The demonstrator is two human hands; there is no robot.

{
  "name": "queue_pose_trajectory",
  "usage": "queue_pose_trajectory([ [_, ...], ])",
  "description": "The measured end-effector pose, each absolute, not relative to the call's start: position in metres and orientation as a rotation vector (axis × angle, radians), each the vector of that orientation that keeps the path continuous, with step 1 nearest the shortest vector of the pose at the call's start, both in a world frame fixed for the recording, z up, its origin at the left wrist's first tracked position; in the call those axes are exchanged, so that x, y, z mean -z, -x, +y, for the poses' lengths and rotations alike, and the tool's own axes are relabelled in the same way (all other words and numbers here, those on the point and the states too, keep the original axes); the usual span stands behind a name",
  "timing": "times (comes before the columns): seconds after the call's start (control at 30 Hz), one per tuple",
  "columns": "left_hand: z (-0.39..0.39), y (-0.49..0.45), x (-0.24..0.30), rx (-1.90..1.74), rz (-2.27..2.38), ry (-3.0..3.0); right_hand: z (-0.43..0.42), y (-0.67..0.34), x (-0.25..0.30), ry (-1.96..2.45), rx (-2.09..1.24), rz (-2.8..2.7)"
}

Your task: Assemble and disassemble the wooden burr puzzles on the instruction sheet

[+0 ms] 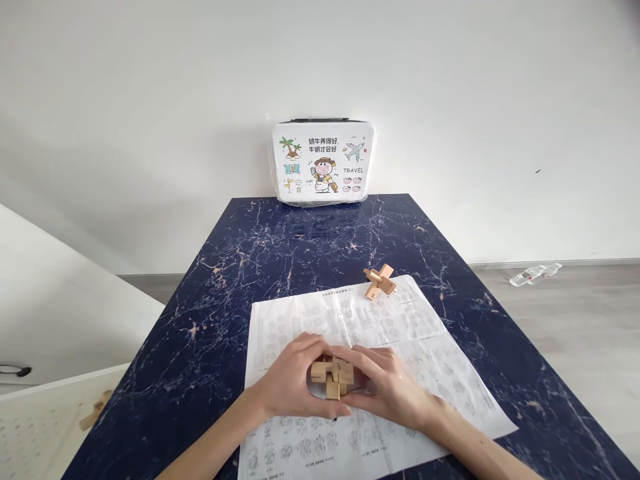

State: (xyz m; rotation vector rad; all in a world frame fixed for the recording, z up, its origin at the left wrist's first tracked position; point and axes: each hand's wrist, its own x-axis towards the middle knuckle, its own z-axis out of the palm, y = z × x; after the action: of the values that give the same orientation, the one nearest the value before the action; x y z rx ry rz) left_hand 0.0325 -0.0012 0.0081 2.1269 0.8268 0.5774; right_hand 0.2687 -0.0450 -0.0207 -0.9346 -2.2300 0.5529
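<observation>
Between my two hands is a wooden burr puzzle (333, 377), built of interlocking light-wood pieces, one marked with a 3. My left hand (295, 377) curls around its left side, thumb below and fingers over the top. From the right, my right hand (385, 380) grips it with thumb and fingers, hiding part of that side. Beneath both hands lies a large printed instruction sheet (285, 327) covered in small diagrams. A second wooden puzzle (381, 283), cross-shaped and marked with a 2, rests on the sheet's far edge.
The dark blue marbled table (210, 267) runs up to a white wall. A plastic-wrapped white case (324, 163) stands at its far end. Left and low is a white basket (40, 427) with wooden pieces (95, 412). Clear plastic bottles (535, 274) lie on the floor at right.
</observation>
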Motion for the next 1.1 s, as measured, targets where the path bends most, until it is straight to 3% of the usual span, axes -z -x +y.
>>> queue_pose_trajectory([
  [0.23,-0.003,-0.029,-0.005,-0.614,0.865,-2.037,-0.048,-0.271,0.027,1.063,-0.609,-1.936],
  [0.47,0.000,-0.026,0.008,-0.937,1.285,-2.081,-0.040,-0.274,0.022,1.172,-0.842,-1.596],
  [0.67,0.006,-0.025,0.021,-0.890,1.449,-2.252,-0.039,-0.272,0.023,1.166,-0.977,-1.508],
  [1.1,-0.010,-0.026,0.001,-0.979,0.908,-2.297,-0.046,-0.271,0.031,1.139,-1.025,-1.805],
])
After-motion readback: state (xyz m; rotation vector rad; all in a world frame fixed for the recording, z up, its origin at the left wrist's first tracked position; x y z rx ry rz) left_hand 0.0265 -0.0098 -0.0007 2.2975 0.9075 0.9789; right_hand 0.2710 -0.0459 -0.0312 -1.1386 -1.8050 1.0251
